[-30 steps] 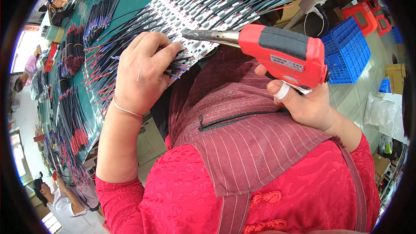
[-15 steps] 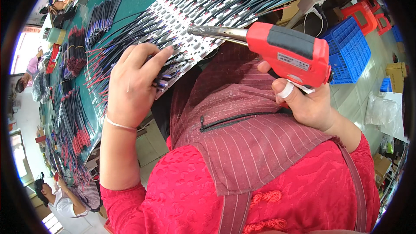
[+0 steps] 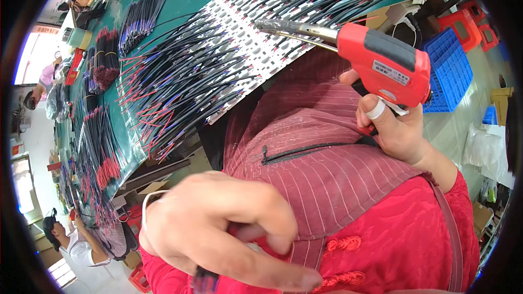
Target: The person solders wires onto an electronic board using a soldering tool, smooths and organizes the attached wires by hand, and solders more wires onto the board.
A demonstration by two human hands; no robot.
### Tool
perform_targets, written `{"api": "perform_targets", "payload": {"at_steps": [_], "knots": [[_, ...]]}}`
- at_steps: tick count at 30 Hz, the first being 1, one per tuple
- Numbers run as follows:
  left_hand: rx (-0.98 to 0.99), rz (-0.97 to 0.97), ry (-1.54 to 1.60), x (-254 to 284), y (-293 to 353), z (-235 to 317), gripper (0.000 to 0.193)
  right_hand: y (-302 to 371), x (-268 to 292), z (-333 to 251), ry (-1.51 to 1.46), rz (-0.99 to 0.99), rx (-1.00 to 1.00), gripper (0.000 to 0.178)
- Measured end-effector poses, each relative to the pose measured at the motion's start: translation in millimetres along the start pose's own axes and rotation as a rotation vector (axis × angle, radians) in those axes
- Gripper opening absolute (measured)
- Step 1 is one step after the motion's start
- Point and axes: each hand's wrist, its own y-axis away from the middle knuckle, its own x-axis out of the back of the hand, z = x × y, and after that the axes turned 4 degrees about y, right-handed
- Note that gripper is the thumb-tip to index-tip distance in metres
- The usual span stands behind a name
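While the right hand grips a red soldering gun over wired strips, the loosely curled left hand blocks the foreground.

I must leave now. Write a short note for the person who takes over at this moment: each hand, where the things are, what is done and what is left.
Right hand: grips the red soldering gun; its metal tip hovers over the white strip panel on the green table.
Left hand: raised close to the camera, away from the table, pinching a small dark piece; what it is cannot be told.
Things: black and red wires lie in rows across the panel; more bundles lie further left.
Done: many wires already sit on the panel.
Left: which joints are soldered cannot be seen, so check them.
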Motion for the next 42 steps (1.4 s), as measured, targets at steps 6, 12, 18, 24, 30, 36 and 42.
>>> {"api": "perform_targets", "payload": {"at_steps": [6,12,18,24,30,36,42], "knots": [[-0.043,-0.019,0.205,-5.8,-7.2,-6.8,0.019,-0.1,3.3,1.8,0.044,-0.056,0.014,0.041],[-0.1,0.06,0.191,-10.6,-2.7,-15.5,0.015,-3.5,2.0,2.7,0.025,-0.069,0.034,0.041],[-0.122,0.033,0.195,-7.1,-1.2,-20.6,0.016,-2.1,3.7,4.3,0.094,-0.054,-0.067,0.031],[-0.103,0.059,0.219,-3.7,2.8,-23.7,0.016,-3.5,7.3,7.8,0.103,-0.007,-0.1,0.032],[-0.106,0.044,0.219,2.8,4.6,-28.6,0.017,-9.7,9.1,-5.6,0.223,-0.035,-0.145,0.045],[-0.093,0.034,0.234,10.7,6.4,-32.6,0.017,-20.0,8.6,-20.4,0.184,0.051,-0.094,0.056],[-0.096,0.009,0.223,23.9,5.4,-34.1,0.02,-19.2,15.2,-20.7,0.19,-0.019,-0.195,0.054]]}}
